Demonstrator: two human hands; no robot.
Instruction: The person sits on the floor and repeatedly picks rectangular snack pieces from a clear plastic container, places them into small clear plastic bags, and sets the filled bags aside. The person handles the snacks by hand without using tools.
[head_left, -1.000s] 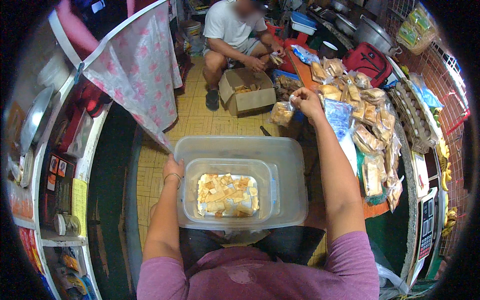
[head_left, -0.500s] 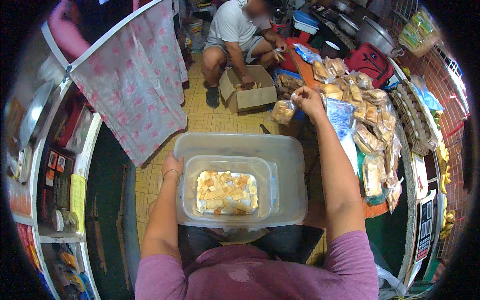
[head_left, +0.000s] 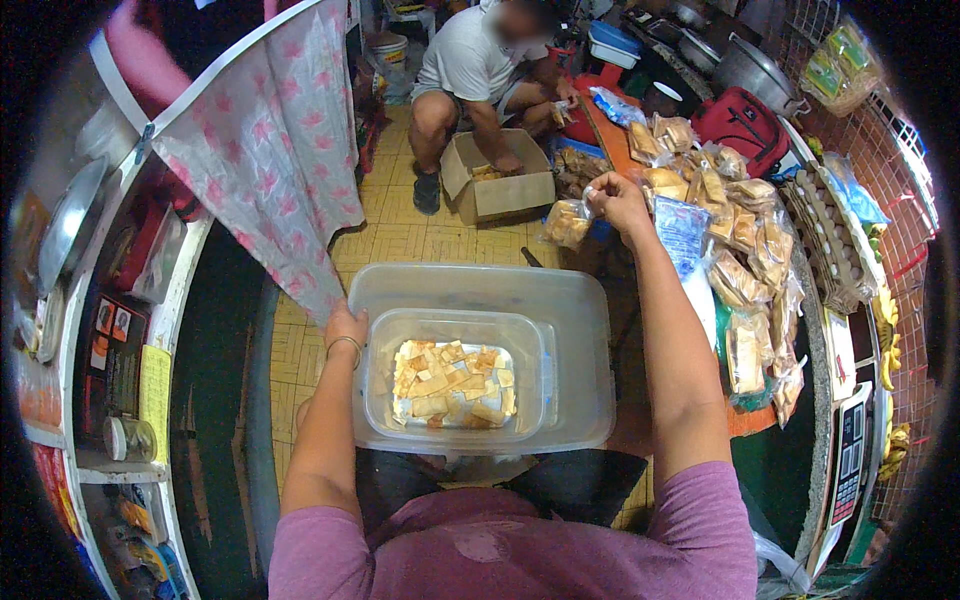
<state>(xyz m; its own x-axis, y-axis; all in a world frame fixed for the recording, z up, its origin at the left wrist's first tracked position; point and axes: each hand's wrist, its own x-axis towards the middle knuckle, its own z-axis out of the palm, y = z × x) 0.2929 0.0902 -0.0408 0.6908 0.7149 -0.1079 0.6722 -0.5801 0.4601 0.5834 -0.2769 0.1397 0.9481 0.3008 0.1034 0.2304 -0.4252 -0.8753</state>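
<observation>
My right hand (head_left: 618, 205) is raised beyond the far right corner of a large clear plastic bin (head_left: 585, 350). Its fingers pinch the gathered top of a plastic bag (head_left: 568, 224), which hangs with tan-brown pieces inside. On the bin's left rim rests my left hand (head_left: 345, 327), with fingers closed around the edge. Inside the bin sits a smaller clear tub (head_left: 535, 400). Flat pale-yellow and brown pieces (head_left: 445, 382), cut in squares and strips, cover much of its bottom.
At right, many filled plastic bags (head_left: 740, 225) are heaped on an orange table (head_left: 615, 140), near egg trays (head_left: 830, 235) and a scale (head_left: 850, 450). A person (head_left: 470, 70) squats ahead by a cardboard box (head_left: 510, 200). A flowered curtain (head_left: 280, 150) hangs at left beside shelves (head_left: 165, 400).
The curtain has swung, its lower tip shifting right toward my left hand. The other person's hand has moved slightly right in the cardboard box. My hands and the bag stay nearly still.
</observation>
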